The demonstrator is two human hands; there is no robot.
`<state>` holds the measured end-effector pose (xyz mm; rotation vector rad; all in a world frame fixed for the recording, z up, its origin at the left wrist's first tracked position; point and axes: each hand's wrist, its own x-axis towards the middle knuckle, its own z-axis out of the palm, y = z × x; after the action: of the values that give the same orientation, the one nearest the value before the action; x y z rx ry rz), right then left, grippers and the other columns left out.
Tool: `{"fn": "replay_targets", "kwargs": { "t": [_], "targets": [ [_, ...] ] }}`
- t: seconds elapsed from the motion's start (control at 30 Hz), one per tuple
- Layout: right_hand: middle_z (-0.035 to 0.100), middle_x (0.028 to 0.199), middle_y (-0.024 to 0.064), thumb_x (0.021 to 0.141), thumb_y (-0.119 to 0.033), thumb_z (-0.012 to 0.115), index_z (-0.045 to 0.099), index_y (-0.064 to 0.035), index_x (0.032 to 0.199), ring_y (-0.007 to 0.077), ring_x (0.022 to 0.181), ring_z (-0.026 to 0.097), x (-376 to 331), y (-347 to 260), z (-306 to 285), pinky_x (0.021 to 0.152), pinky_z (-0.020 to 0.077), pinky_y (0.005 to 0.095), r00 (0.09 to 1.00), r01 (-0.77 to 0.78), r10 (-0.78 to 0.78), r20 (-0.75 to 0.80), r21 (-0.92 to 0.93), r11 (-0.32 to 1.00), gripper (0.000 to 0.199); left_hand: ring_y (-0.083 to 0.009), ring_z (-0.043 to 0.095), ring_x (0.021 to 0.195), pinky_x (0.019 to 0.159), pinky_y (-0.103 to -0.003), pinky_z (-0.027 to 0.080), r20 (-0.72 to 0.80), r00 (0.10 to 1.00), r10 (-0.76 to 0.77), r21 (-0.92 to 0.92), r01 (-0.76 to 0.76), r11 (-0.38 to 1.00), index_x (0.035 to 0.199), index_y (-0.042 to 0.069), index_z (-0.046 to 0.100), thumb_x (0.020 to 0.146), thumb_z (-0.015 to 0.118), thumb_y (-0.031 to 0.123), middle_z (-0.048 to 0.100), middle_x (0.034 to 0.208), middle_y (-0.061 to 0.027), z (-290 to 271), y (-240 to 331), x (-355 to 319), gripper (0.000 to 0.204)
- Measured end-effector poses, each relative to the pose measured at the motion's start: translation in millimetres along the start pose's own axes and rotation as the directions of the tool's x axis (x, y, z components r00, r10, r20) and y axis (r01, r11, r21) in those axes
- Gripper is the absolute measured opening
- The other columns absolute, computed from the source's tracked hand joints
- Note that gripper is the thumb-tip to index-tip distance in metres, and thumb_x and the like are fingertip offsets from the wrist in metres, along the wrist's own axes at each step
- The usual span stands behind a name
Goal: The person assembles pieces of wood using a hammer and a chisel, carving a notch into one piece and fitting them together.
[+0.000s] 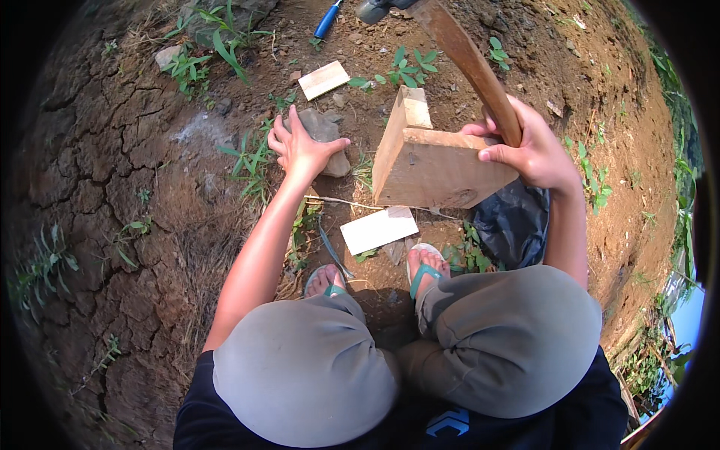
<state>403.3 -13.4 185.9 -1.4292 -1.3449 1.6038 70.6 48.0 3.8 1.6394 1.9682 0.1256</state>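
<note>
My left hand [301, 148], its fingers spread apart, reaches over a grey stone [327, 135] on the ground and seems to rest on it. In my right hand [536, 146] is the wooden handle of a hammer [472, 64], tilted up so that its metal head is partly cut off by the upper edge. The same hand pinches the edge of a piece made of joined wooden boards [446, 169], like part of a small box, held above the ground. A nail shows on its near face. How far the fingers wrap behind the boards is hidden.
Flat pale boards lie on the soil, one beyond the stone [324, 80] and one before my feet [379, 230]. A blue-handled tool [325, 22] lies at the far side. A black plastic bag [516, 225] sits beneath my right forearm. Small plants [405, 71] and a twig [352, 202] are around.
</note>
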Motion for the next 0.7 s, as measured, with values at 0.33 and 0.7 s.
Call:
{"fn": "replay_targets", "kwargs": {
  "t": [0.33,0.7],
  "targets": [
    [0.057,0.106,0.0055,0.080,0.007,0.073,0.048,0.0027,0.133,0.0227,0.118,0.066,-1.8,9.0,-6.4,0.099,0.0529,0.0349,0.999,0.026,-0.024,0.027,-0.064,0.998,0.058,-0.0419,0.013,0.147,0.106,-0.067,0.039,0.027,0.999,0.040,0.003,-0.040,0.999,0.149,0.020,0.036,0.055,0.095,0.036,0.022,0.158,-0.0168,-8.1,0.7,-5.9,0.112],
    [0.059,0.108,0.0079,0.081,0.006,0.075,0.047,0.0023,0.136,0.0236,0.118,0.066,-2.8,-0.2,-3.4,0.099,0.0530,0.0364,0.999,0.051,-0.050,0.007,-0.087,0.995,0.062,-0.0437,0.017,0.146,0.111,-0.063,0.038,0.090,0.990,0.112,0.048,-0.117,0.992,0.151,0.020,0.041,0.053,0.097,0.041,0.024,0.157,-0.0198,-15.8,1.5,-3.3,0.115]
  ]
}}
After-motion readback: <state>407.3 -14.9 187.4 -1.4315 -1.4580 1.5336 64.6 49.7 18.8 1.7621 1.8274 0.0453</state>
